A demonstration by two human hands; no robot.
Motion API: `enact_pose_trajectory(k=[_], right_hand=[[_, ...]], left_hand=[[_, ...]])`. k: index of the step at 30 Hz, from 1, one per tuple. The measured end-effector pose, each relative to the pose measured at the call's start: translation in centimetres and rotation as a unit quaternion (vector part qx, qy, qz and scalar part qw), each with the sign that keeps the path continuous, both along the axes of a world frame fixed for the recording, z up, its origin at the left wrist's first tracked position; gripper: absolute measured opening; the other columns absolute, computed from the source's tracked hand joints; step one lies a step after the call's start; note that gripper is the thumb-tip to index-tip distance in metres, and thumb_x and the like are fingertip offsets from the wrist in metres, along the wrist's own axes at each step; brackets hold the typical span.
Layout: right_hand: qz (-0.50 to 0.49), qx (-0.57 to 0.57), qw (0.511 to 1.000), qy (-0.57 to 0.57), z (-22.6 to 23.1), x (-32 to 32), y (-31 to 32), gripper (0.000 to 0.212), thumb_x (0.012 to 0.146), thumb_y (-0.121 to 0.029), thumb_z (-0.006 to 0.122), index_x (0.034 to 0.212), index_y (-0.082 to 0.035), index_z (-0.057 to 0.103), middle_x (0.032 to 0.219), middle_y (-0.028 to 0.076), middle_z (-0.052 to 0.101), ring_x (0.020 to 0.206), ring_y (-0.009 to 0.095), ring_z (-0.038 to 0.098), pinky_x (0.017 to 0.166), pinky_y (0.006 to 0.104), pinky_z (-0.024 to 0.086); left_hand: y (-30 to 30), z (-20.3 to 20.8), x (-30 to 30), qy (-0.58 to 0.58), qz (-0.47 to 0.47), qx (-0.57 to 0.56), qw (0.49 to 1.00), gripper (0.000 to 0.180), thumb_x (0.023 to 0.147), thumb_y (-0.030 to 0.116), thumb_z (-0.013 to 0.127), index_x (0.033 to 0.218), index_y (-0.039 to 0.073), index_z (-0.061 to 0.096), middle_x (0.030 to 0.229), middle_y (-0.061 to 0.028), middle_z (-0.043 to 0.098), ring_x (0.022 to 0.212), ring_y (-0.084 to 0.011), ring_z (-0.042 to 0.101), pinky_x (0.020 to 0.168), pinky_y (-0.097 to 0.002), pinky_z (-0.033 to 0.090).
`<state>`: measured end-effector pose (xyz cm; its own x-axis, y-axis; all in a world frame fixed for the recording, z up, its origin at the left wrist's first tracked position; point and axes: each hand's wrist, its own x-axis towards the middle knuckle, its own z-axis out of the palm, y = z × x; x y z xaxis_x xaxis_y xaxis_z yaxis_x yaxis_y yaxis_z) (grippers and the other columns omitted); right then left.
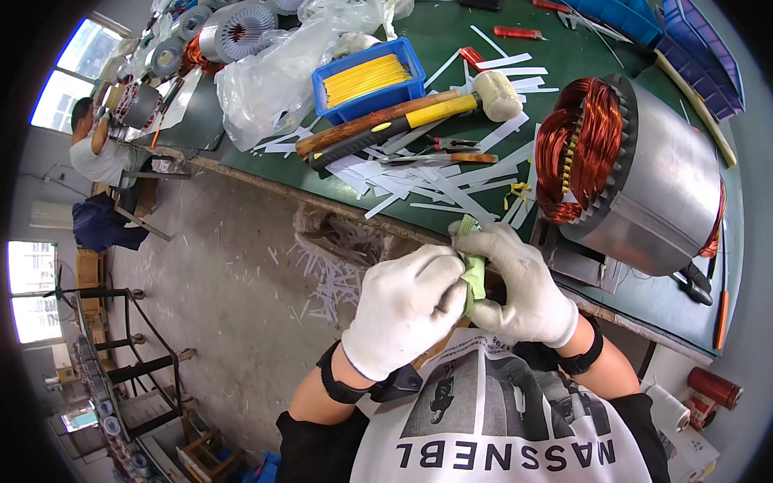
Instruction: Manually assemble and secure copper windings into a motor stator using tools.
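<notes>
Both my hands wear white knit gloves and meet in front of my chest, at the near edge of the bench. Between them is a small, light-green, crumpled piece (475, 277), perhaps a wrapper; its exact kind is unclear. My left hand (406, 305) is closed, with thumb and fingertips pinching its left side. On the other side, my right hand (524, 286) curls its thumb and fingers around it. Just beyond my right hand, a large motor stator (648, 177) with copper windings (592, 141) lies on its side. White paper-like strips (453, 188) are scattered past my fingers.
A white-headed mallet (496, 97), pliers (451, 144) and a blue bin of yellow strips (368, 79) lie on the green bench (413, 23). An orange-handled screwdriver (723, 315) rests at right. Loose strips litter the floor (225, 239). Another person (94, 149) works far left.
</notes>
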<state>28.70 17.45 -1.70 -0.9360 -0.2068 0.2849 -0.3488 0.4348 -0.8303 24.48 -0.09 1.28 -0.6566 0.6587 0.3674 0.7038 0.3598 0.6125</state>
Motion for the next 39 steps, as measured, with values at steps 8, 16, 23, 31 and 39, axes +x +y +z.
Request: enact_pose_trajectory(k=[8,16,23,31,39], right_hand=[[-0.016,-0.072,0.997,0.010,-0.8,0.5,-0.3,0.055,0.064,-0.007,0.071,0.113,-0.002,0.050,0.117,0.021,0.053,0.105,0.038,0.055,0.089,0.0393,0.047],[-0.045,-0.282,0.955,-0.081,-2.1,1.1,-0.7,0.077,0.069,-0.009,0.073,0.135,-0.001,0.034,0.132,0.021,0.045,0.120,0.028,0.050,0.101,0.0351,0.042],[-0.002,-0.236,0.953,-0.193,-1.4,1.2,-0.9,0.113,0.065,-0.022,0.082,0.148,-0.003,0.007,0.125,0.023,0.052,0.113,0.031,0.057,0.094,0.0363,0.046],[-0.109,-0.174,0.964,-0.169,1.0,0.8,0.3,0.038,0.085,-0.006,0.055,0.122,0.000,0.049,0.092,0.016,0.065,0.081,0.024,0.065,0.075,0.0333,0.050],[-0.067,-0.108,0.985,-0.116,2.7,1.1,1.3,0.040,0.081,0.001,0.059,0.120,0.000,0.050,0.103,0.017,0.063,0.094,0.029,0.064,0.083,0.0327,0.049]], left_hand=[[0.4,-2.1,0.5,-0.319,0.124,0.150,0.928,0.009,0.084,0.000,0.055,0.087,-0.002,0.063,0.076,-0.0061,0.063,0.065,-0.0075,0.057,0.059,-0.0249,0.046],[0.4,-2.2,1.4,-0.348,0.128,0.279,0.886,0.013,0.086,0.001,0.054,0.094,-0.004,0.063,0.090,-0.0047,0.064,0.071,-0.0048,0.055,0.062,-0.0194,0.044],[1.1,-1.5,0.7,-0.101,0.155,0.214,0.959,0.010,0.082,-0.001,0.059,0.091,-0.002,0.062,0.104,-0.0121,0.065,0.072,-0.0103,0.060,0.064,-0.0212,0.047],[-0.1,-0.8,0.3,-0.148,0.155,0.179,0.960,0.022,0.083,0.008,0.062,0.103,-0.001,0.060,0.103,-0.0117,0.061,0.072,-0.0111,0.057,0.062,-0.0231,0.046],[0.7,0.9,-0.5,-0.356,0.079,0.224,0.904,0.019,0.089,0.002,0.054,0.105,-0.001,0.064,0.083,-0.0052,0.064,0.072,-0.0070,0.059,0.065,-0.0208,0.047]])
